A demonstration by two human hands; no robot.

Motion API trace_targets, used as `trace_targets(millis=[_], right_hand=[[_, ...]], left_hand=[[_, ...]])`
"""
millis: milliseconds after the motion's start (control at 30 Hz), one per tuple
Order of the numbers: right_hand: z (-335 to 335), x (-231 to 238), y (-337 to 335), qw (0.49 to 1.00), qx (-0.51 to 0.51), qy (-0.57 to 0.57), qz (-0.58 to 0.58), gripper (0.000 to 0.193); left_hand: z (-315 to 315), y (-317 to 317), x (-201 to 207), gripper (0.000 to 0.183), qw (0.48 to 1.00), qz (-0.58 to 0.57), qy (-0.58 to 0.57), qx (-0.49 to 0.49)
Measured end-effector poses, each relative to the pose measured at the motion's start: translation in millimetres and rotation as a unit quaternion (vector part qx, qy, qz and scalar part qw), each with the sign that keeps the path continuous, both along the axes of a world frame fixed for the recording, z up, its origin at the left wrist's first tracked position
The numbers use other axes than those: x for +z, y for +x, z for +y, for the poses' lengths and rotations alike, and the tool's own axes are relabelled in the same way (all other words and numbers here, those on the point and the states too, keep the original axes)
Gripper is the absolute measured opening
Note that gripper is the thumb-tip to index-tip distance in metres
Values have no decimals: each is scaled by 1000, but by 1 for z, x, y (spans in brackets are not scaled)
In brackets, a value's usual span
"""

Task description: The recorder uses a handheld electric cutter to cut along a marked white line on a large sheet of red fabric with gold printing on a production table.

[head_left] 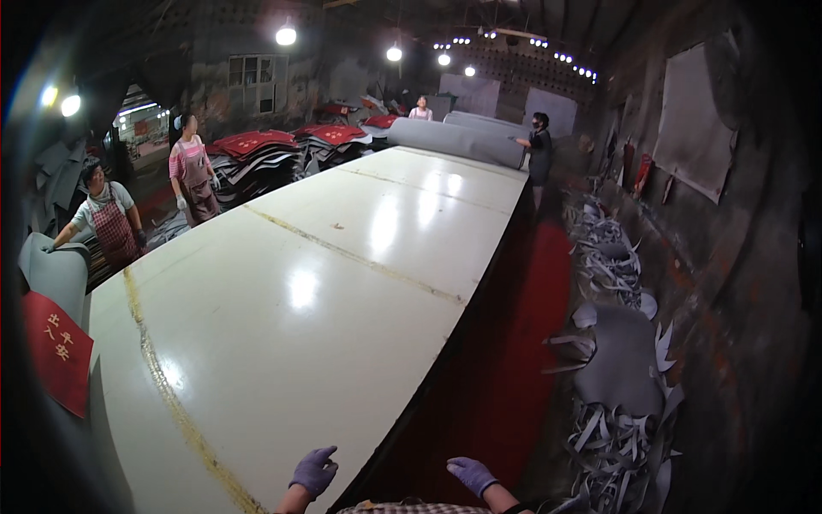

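My left hand (315,471), in a purple knitted glove, is over the near right edge of a long cream-coloured table (325,343). Its fingers are partly stretched out and apart, and nothing is in them. Off the table's right side, above the floor, is my right hand (471,474) in a matching glove, fingers loosely extended and holding nothing. Yellowish tape strips (360,261) cross the tabletop. At the far end lies a thick roll of grey sheet material (458,141), with a dark-clothed person (538,154) reaching toward it.
Grey offcuts (612,437) line the floor on the right, beside a red floor strip (531,300). Along the left stand a person in an apron (116,223), a person in pink (193,167) and stacked red mats (253,144). A red mat (60,351) hangs near left.
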State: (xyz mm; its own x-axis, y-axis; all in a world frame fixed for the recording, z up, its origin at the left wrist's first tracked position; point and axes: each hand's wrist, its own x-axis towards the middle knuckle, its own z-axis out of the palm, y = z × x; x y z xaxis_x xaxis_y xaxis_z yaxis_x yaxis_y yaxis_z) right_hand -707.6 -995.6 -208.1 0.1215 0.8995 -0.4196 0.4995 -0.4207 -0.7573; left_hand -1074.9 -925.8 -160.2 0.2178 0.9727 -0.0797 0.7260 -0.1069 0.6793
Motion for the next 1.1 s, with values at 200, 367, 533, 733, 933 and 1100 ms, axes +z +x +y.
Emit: trace_targets(millis=[200, 367, 533, 733, 933, 1100], right_hand=[[19, -5, 26, 975, -142, 138, 99, 62], [72, 91, 55, 939, -111, 280, 168, 76], [91, 243, 95, 853, -47, 520, 10, 82], [78, 342, 98, 830, 9, 556, -39, 68], [54, 329, 118, 701, 29, 689, -181, 51], [65, 361, 116, 706, -22, 674, -216, 49]], left_hand=[[13, 10, 22, 86, 1000, 4, -3, -18], [36, 3, 176, 95, 966, -59, 241, 70], [37, 63, 259, 66, 708, -190, 608, 304], [29, 142, 258, 59, 974, 211, -82, -25], [12, 170, 213, 58, 979, 122, -45, -158], [17, 157, 208, 58, 943, 282, -128, -119]])
